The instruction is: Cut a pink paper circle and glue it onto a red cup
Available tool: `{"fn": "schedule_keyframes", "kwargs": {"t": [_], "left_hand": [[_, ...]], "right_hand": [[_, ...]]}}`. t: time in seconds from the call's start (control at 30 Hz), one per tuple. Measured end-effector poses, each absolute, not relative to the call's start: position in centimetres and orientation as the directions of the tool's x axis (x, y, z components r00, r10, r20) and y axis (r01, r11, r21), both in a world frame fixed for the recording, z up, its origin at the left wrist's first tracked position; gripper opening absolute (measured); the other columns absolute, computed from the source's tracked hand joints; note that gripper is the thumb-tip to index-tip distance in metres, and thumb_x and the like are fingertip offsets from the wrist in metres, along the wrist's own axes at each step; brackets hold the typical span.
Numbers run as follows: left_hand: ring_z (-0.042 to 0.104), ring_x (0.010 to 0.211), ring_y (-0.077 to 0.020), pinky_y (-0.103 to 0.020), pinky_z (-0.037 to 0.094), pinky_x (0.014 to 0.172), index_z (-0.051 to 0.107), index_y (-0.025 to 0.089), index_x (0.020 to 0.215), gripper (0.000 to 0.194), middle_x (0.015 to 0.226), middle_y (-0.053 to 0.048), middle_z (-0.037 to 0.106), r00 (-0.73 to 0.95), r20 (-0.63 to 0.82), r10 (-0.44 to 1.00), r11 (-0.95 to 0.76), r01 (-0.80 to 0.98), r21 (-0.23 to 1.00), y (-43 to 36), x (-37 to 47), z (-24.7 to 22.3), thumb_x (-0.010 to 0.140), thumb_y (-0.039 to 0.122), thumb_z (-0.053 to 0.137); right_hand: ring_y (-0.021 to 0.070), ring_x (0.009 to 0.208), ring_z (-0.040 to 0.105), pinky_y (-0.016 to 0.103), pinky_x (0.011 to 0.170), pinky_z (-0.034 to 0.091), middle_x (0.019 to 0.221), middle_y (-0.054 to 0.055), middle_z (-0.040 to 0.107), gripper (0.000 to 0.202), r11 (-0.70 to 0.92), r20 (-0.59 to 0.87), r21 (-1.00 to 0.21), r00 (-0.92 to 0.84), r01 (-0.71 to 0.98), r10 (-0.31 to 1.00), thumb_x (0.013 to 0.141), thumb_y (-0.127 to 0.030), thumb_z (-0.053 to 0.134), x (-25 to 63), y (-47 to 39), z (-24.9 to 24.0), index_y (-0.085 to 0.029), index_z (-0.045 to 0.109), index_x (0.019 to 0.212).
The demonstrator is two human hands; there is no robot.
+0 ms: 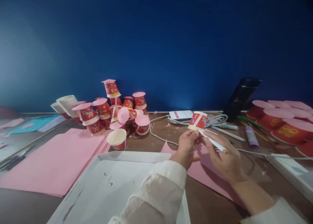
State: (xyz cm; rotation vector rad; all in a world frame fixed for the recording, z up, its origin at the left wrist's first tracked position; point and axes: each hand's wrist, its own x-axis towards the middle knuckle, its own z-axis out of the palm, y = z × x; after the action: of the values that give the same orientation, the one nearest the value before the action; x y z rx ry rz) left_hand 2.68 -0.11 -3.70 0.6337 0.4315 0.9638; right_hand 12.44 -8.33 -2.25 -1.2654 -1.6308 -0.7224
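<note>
Between the fingers of my right hand (226, 158) is a slim white marker (212, 141) with an orange end, slanting up and left. My left hand (185, 145) is closed, its thumb and fingers pinched together close to the marker's tip; what they hold is hidden. A short orange piece (196, 159) shows beneath the left hand, and I cannot tell whether it is held. Just behind both hands stands a red paper cup (198, 120), its yellow-edged rim downward. Pink paper (210, 175) lies under the hands.
Left of centre, red cups (91, 114) with pink paper discs form a stack. An upright cup (117, 139) stands before it, behind a white tray (122, 165). Pink sheets (56, 158) lie left. A phone (181, 114), cable, black bottle (241, 98) and glue stick (251, 136) sit behind.
</note>
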Motion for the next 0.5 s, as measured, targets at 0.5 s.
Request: {"fn": "schedule_keyframes", "kwargs": {"t": [0.5], "left_hand": [[0.062, 0.073, -0.0132, -0.031, 0.048, 0.086, 0.073, 0.016, 0.077, 0.052, 0.077, -0.003, 0.069, 0.522, -0.045, 0.852, 0.423, -0.635, 0.646, -0.31, 2.44, -3.48, 0.052, 0.051, 0.102]], "right_hand": [[0.0220, 0.101, 0.079, 0.032, 0.094, 0.063, 0.110, 0.012, 0.082, 0.023, 0.266, 0.915, -0.161, 0.042, 0.950, 0.401, 0.101, -0.016, 0.064, 12.09, -8.30, -2.10, -0.017, 0.072, 0.123]]}}
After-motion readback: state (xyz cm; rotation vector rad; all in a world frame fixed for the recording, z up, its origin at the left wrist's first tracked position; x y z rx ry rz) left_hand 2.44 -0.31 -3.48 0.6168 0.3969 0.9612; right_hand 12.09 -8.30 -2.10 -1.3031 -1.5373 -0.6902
